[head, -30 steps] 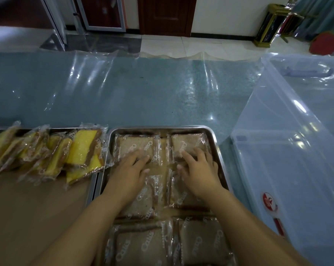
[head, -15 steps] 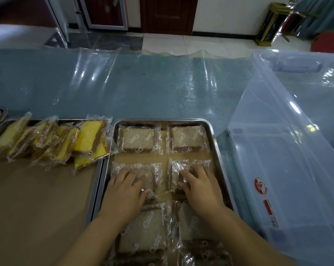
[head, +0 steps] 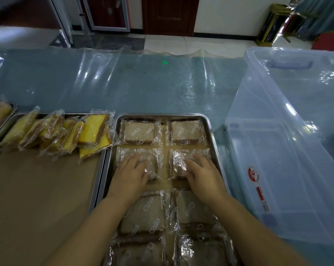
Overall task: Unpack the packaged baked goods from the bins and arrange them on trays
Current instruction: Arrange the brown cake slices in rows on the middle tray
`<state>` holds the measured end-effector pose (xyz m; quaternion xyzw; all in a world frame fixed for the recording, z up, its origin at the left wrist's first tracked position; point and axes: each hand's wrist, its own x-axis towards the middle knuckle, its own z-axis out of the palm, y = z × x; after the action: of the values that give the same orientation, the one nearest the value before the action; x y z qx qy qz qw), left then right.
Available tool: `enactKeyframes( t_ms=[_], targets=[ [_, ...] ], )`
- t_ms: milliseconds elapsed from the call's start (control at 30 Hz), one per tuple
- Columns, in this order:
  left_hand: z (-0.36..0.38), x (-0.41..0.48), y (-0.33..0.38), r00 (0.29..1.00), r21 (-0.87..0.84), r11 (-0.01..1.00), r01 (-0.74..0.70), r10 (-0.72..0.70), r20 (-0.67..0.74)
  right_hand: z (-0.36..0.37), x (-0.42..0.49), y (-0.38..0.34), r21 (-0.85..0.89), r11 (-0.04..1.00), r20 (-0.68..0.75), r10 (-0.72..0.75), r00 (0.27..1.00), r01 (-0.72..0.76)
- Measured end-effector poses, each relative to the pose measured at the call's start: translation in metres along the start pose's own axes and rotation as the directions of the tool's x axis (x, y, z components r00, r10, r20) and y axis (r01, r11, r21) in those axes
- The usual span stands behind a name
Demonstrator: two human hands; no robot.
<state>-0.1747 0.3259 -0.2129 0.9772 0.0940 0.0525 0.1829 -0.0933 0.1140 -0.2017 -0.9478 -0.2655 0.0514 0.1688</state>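
**Second row getting squared up on the metal tray**

At 6 o'clock on the table sits the metal tray [head: 210, 123], and you have both hands down flat in it. Your left hand [head: 128, 174] lies palm-down on the left packet [head: 149, 160] of the second row, fingers spread, pressing rather than pinching. Your right hand [head: 203, 172] does the same on the right packet [head: 178, 163], fingers loosely curled over its crinkled wrap. Neither hand lifts anything; both look like they are nudging packets into line.

Progress, as I judge it: tray looks nearly full. Two columns, at least four rows of brown bread packets, top row [head: 186, 132] already neat at 12 o'clock, nearer rows overlapping a bit. The second tray [head: 47, 179] at 9 o'clock holds only one leaning row of yellow cake slices [head: 93, 131] along its far edge, brown paper liner mostly bare, so plenty left there. The clear plastic bin [head: 289, 143] at 3 o'clock looks empty from here, though its near end is hard to read.

Textures: wraps are thin, glossy, slippery film with white print; bread is soft, square, flat. Tray is rigid steel with rounded corners. Table is covered in wrinkled clear sheeting.
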Motion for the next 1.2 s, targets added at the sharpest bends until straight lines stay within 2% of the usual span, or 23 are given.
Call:
enactKeyframes(
  t_ms=[133,267,367,500,833,1033,1200],
  targets=[
    [-0.012,-0.024,0.007,0.999,-0.017,1.000,-0.013,0.013,-0.039,-0.013,-0.025,-0.002,0.047,0.998,-0.079,-0.040,0.996,0.044],
    [-0.020,-0.057,0.017,0.992,0.002,0.999,-0.043,0.043,-0.121,-0.016,-0.057,-0.005,0.016,0.996,-0.122,-0.089,0.989,0.092],
    [-0.018,-0.081,0.024,0.995,0.015,0.999,-0.046,0.047,-0.092,-0.011,-0.078,-0.006,-0.038,0.996,-0.064,-0.080,0.995,0.077],
    [-0.008,-0.105,0.028,0.999,0.061,0.997,-0.041,0.040,0.027,0.000,-0.094,-0.005,-0.067,0.996,0.057,-0.057,0.997,0.061],
    [0.001,-0.104,0.028,0.998,-0.011,0.999,0.050,-0.050,0.036,0.008,-0.088,-0.003,-0.038,0.999,0.051,-0.025,0.998,0.027],
    [-0.003,-0.122,0.036,0.999,-0.038,0.999,0.038,-0.037,0.015,0.001,-0.113,0.002,0.030,0.989,-0.010,-0.142,0.990,0.142],
    [-0.006,-0.157,0.046,0.999,0.037,0.998,-0.046,0.046,-0.002,-0.001,-0.143,0.007,0.020,0.967,-0.043,-0.253,0.967,0.254]
  ],
)
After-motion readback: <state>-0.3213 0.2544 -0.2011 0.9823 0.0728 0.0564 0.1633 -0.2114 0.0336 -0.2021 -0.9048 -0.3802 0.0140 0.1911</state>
